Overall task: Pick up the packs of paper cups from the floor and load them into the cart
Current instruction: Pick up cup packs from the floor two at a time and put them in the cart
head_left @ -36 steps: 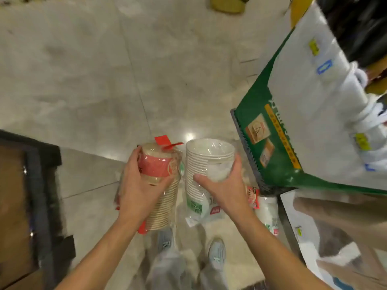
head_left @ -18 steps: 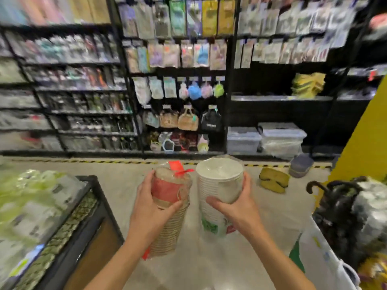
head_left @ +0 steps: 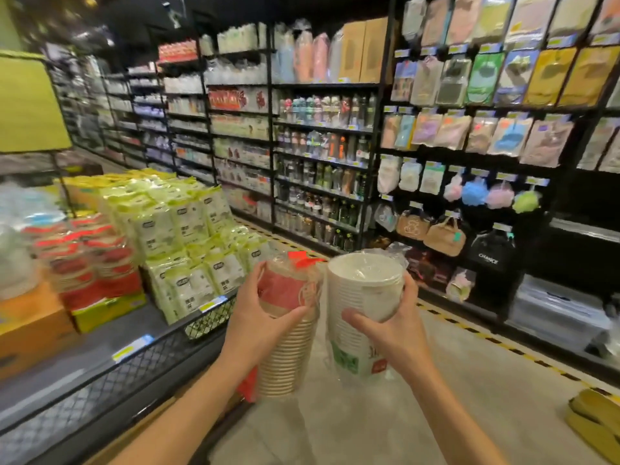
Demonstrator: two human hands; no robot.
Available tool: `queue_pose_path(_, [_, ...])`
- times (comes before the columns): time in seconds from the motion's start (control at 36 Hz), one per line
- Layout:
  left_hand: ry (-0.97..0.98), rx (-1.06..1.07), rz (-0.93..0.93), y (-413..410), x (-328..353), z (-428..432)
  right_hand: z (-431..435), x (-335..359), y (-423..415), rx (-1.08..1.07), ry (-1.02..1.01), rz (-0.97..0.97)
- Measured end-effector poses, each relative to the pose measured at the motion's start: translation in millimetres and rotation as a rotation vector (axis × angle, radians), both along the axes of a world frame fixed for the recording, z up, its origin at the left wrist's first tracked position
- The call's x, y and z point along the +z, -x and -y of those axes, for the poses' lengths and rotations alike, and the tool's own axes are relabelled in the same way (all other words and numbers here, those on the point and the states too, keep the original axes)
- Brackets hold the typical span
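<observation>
The left hand gripped the red-and-tan cup pack; the right hand curled round the white cup pack, both held side by side above the floor.

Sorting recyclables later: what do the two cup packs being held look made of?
Brown cup pack in the left hand: matte ribbed paper, apparently, with a red band, under clear film. White cup pack in the right hand: white paper, probably, inside glossy wrap showing glare.

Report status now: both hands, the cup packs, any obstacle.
Left hand grips wrapped stack of brown paper cups, red label. Right hand grips wrapped stack of white paper cups. Both packs off floor. Black mesh rail close at left.
</observation>
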State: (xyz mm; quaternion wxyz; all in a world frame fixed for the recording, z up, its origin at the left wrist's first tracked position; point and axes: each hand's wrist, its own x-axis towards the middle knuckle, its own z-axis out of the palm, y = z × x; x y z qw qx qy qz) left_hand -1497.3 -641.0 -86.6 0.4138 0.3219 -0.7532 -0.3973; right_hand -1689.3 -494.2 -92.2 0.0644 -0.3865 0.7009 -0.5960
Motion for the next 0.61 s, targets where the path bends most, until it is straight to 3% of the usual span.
queue_pose_path(0.33, [-0.001, 0.459, -0.037, -209.2, 17.1, -12.3, 75.7, 9.3, -154.6, 0.432, -0.009, -0.01])
queue_pose_path(0.61, [0.037, 0.896, -0.165, -479.4, 17.8, -61.8, 143.1, 26.1, -423.4, 0.908, -0.013, -0.021])
